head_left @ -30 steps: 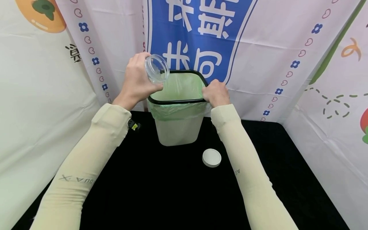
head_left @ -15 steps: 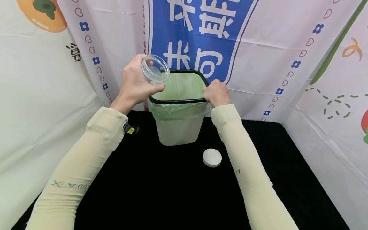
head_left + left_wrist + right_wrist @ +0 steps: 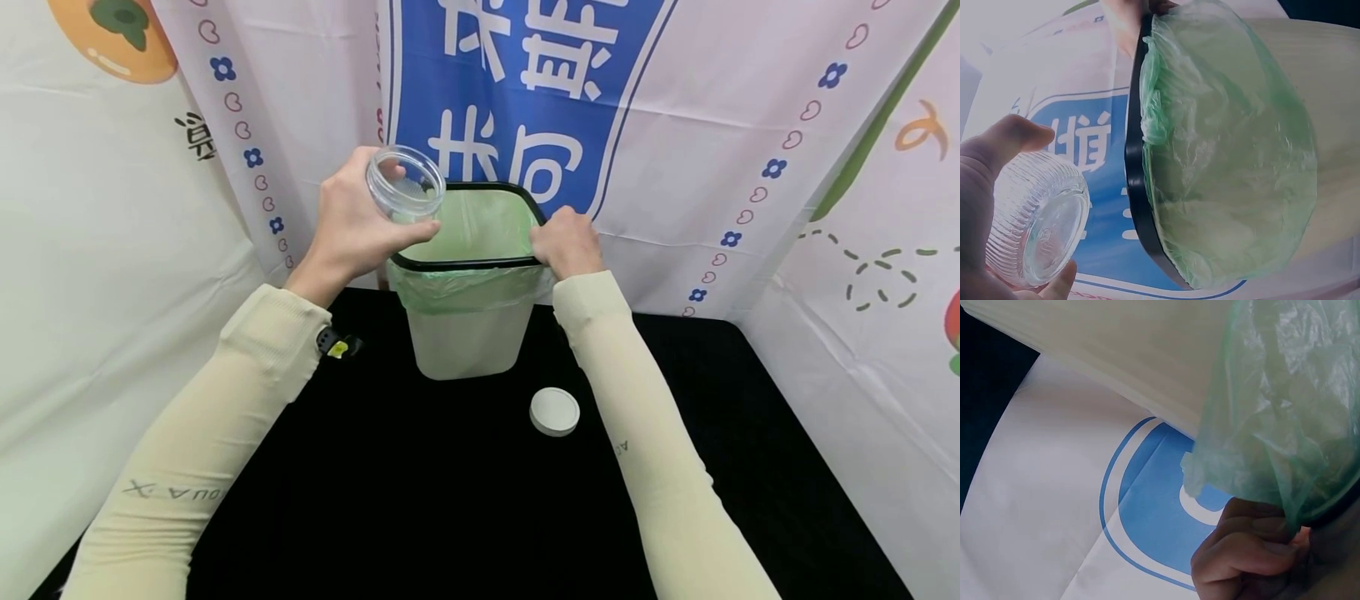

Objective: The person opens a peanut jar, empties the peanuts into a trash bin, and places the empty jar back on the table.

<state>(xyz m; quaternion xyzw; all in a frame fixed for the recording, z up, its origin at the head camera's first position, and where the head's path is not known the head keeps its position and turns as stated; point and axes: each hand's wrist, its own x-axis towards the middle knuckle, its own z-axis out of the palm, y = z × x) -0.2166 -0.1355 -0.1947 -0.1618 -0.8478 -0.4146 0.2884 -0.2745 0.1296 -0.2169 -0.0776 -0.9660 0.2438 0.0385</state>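
Note:
My left hand (image 3: 347, 218) grips a clear glass jar (image 3: 406, 183) above the left side of a trash can (image 3: 468, 346). The jar has no lid on, and its mouth faces up and toward me at a tilt. Ribbed sides and a round base show on the jar (image 3: 1041, 219) in the left wrist view. My right hand (image 3: 567, 242) holds the can's black rim at its right corner. In the right wrist view, the curled fingers (image 3: 1241, 556) bunch the edge of the green bag (image 3: 1291, 425) that lines the can.
A white round lid (image 3: 554, 411) lies on the black tabletop (image 3: 420, 483), in front of the can and beside my right forearm. White printed cloth (image 3: 675, 150) hangs close behind the can and along both sides.
My left hand has turned the jar from lying nearly sideways to more upright and drawn back slightly, the forearm shifting left. The right hand keeps its hold.

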